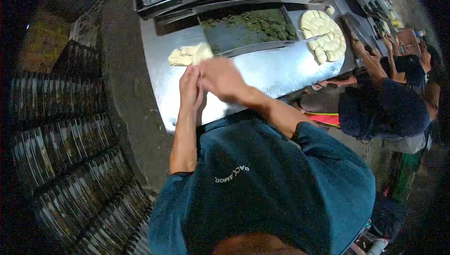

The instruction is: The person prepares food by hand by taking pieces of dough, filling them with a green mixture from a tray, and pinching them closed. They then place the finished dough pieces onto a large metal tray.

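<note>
Just below the dough pile on the steel table, left hand and right hand press together, apparently rolling a portion; whether the fingers enclose any cannot be told.

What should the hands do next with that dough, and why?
Probably reach forward for a piece from the dough pile: the left hand and right hand are pressed together just short of it, and whether anything lies between the palms is hidden.
</note>
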`<state>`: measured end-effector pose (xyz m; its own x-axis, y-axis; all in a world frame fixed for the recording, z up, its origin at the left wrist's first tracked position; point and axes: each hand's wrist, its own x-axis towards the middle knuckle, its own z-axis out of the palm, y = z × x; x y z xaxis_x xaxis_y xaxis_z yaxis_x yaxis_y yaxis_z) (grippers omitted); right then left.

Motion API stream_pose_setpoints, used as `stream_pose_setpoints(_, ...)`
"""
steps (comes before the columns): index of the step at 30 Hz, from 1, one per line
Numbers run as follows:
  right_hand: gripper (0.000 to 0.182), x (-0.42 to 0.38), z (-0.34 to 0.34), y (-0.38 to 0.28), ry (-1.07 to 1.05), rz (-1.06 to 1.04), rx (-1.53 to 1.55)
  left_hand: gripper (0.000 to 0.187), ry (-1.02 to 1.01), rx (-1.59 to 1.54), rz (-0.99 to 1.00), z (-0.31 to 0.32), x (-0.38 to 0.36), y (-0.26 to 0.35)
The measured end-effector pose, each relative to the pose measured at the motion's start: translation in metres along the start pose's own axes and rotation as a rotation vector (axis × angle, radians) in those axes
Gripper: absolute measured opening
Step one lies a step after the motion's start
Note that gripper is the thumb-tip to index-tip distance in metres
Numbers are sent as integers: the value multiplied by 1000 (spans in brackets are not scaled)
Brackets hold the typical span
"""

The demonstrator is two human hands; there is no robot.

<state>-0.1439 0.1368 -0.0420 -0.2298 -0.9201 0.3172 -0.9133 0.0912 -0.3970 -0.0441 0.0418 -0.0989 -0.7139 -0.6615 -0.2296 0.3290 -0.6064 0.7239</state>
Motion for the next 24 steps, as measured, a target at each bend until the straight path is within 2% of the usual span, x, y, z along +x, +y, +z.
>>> stream_pose_setpoints(1, 29, -18, 24, 9, 54, -193, -40, 27, 51, 269, -107, 8, -1, 12)
stream_pose_setpoints(2, 32, -25, 11, 20, -147, -222, 189, 26, 74, 278, -146, 8, -2, 15)
stream_pose_setpoints(3, 30, -23, -9, 33, -298, -24, 371, 24, 100, 285, -178, 7, -2, 18)
stream_pose_setpoints(4, 31, -26, 4, 72, -128, 88, 188, 26, 49, 393, -92, -14, 8, 4)
stream_pose_setpoints(5, 28, -16, -24, 103, -36, 129, 26, 26, 51, 389, -86, -12, 7, 5)
stream_pose_setpoints(6, 22, -1, -42, 135, -107, 501, -103, 29, 38, 740, -5, -6, 9, 10)
stream_pose_setpoints(7, 21, -3, -52, 181, -54, 359, -382, 32, 27, 1091, 78, -1, 13, 13)
stream_pose_setpoints(9, 23, -11, -53, 246, -99, 388, -763, 35, 61, 1055, 56, 14, 28, 10)
stream_pose_setpoints(11, 27, -13, -59, 270, -206, 354, -691, 31, 45, 732, 71, 49, 37, 17)
stream_pose_setpoints(13, 29, -5, -67, 263, -119, 429, -525, 25, 47, 426, -39, 71, 46, 15)
stream_pose_setpoints(14, 31, 0, -70, 243, 43, 533, -203, 25, 34, 264, -85, 70, 56, 6)
stream_pose_setpoints(15, 31, 6, -74, 221, 27, 522, -182, 25, 10, 102, -126, 70, 66, -4)
stream_pose_setpoints(17, 33, 16, -80, 176, 198, 623, 644, 26, 7, 66, -129, 80, 78, -20)
stream_pose_setpoints(19, 25, 17, -71, 132, 171, 613, 798, 28, -35, -23, -164, 95, 78, -26)
stream_pose_setpoints(20, 24, 17, -46, 126, 314, 378, 600, 28, -35, -74, -157, 100, 79, -30)
stream_pose_setpoints(21, 24, 21, -32, 123, 421, 101, 199, 28, -36, -124, -148, 103, 80, -31)
stream_pose_setpoints(23, 28, 22, -29, 120, 285, 108, 139, 26, -24, -135, -113, 100, 75, -26)
stream_pose_setpoints(24, 30, 25, -38, 116, 183, 266, 343, 26, -3, -62, -113, 99, 68, -20)
